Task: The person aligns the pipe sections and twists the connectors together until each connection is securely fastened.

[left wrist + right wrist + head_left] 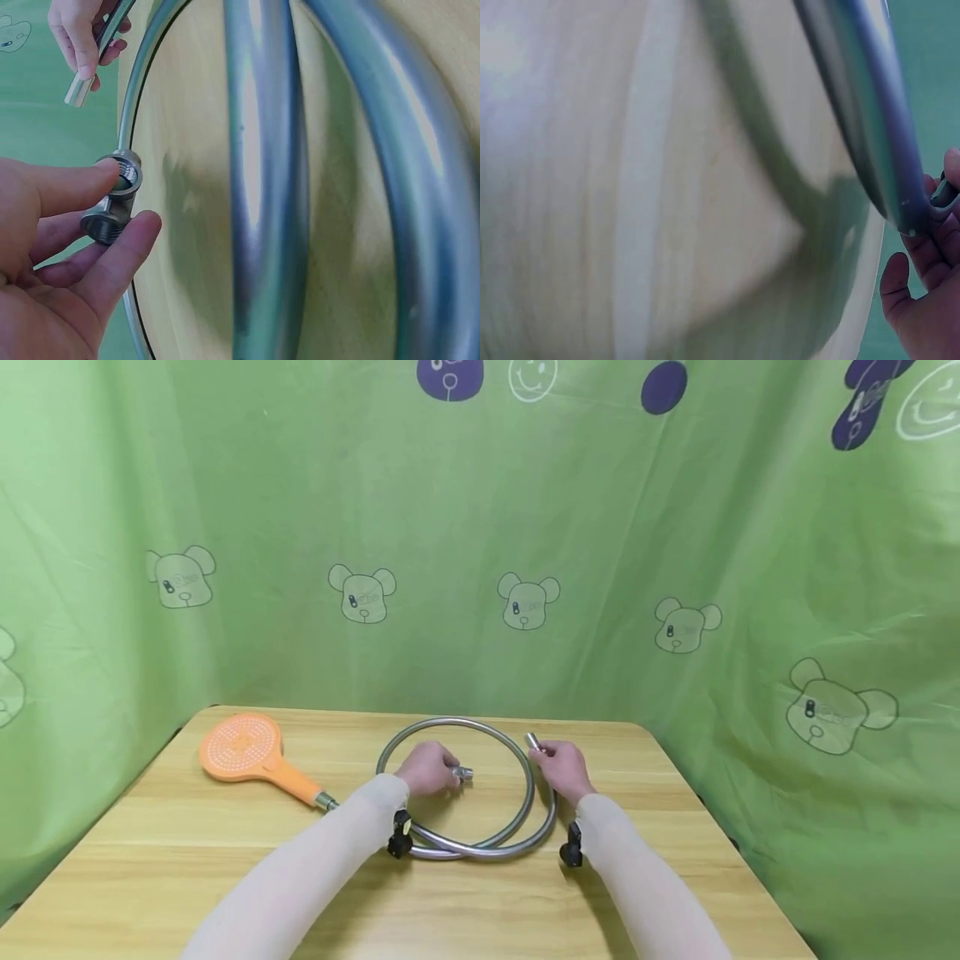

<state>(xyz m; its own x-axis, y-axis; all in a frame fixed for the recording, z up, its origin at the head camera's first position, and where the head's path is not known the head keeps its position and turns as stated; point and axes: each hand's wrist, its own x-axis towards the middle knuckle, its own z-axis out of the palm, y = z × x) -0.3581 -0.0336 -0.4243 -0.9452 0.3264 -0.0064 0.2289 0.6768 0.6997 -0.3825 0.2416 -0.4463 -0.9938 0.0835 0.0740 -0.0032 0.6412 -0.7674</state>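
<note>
My left hand pinches a short metal pipe fitting between thumb and fingers; in the left wrist view two threaded openings show on it. To its right, my right hand grips a flexible metal shower hose close to its end, and the shiny end connector sticks out beyond the fingers. The fitting and the connector are apart. At the right edge of the right wrist view, the hose runs into the fingers, with part of that hand cut off.
An orange shower head lies at the table's back left, joined to the hose's other end. The hose forms a loop on the wooden table around my left hand. A green patterned curtain hangs behind and at both sides.
</note>
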